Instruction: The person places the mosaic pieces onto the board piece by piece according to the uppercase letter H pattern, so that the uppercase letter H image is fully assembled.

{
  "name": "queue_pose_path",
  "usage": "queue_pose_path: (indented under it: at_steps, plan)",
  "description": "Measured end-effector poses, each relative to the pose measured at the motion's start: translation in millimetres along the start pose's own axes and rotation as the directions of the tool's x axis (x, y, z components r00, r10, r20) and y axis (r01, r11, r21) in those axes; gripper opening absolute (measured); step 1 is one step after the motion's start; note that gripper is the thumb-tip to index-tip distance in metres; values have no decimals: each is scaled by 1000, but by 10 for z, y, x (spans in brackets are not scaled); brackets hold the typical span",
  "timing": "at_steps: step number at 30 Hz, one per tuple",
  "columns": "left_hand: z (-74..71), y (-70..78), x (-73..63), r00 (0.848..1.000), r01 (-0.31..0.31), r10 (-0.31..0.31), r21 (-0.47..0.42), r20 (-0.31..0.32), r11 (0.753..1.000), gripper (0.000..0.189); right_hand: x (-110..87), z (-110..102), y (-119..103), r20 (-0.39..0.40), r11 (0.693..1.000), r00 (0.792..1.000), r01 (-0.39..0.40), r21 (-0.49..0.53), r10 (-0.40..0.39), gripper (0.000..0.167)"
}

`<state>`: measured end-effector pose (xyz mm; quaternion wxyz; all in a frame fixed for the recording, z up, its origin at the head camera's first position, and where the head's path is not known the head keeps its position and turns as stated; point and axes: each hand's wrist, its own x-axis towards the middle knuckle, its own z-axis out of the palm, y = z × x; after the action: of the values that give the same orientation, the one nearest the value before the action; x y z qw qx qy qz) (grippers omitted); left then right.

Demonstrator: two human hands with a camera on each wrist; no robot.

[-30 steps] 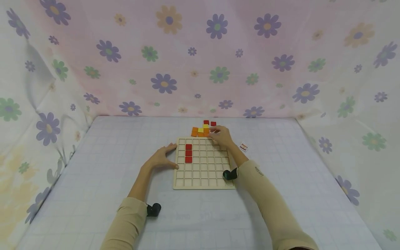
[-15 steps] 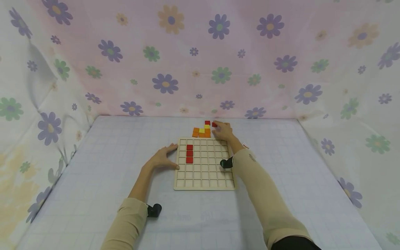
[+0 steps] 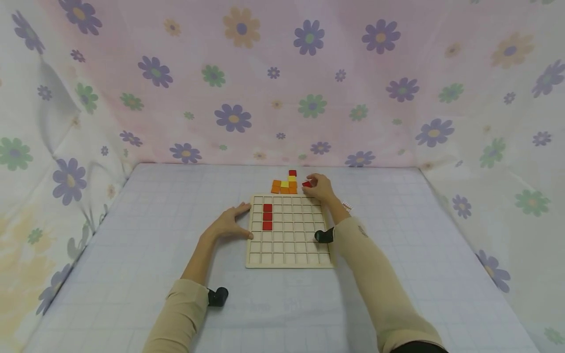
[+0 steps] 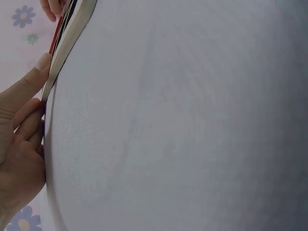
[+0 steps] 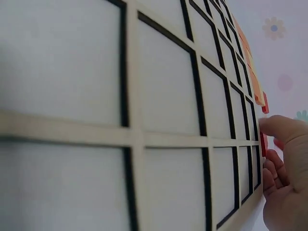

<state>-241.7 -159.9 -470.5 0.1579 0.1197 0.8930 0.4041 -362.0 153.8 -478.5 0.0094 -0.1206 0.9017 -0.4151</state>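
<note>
A red square tile (image 3: 306, 184) is pinched by the right hand (image 3: 322, 188), just past the wooden grid board (image 3: 289, 248) at one o'clock. The left hand (image 3: 226, 222), thumb and fingers spread, touches the board's edge at nine o'clock.

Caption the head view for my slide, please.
Left hand touches the board bearing three red tiles in one column; right hand pinches another red tile.

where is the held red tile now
In the head view, the red tile is pinched in the right hand, beyond the board, right of the orange tiles.
</note>
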Motion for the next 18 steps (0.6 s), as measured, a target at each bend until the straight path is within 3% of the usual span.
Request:
queue_pose_path:
  at_steps: [7,13,18]
  plan:
    - [12,-27,15,1000,-4,4,15,4,1000,96,-52,-10,-56,-49,998,998,-52,-36,50,43]
    - [17,-22,16,1000,1,-1,15,0,1000,96,-95,22,-67,-67,989,996,-49,142,59,38]
    - [15,-26,10,1000,4,-4,13,-1,1000,96,-222,108,-176,8,981,998,64,182,-67,40]
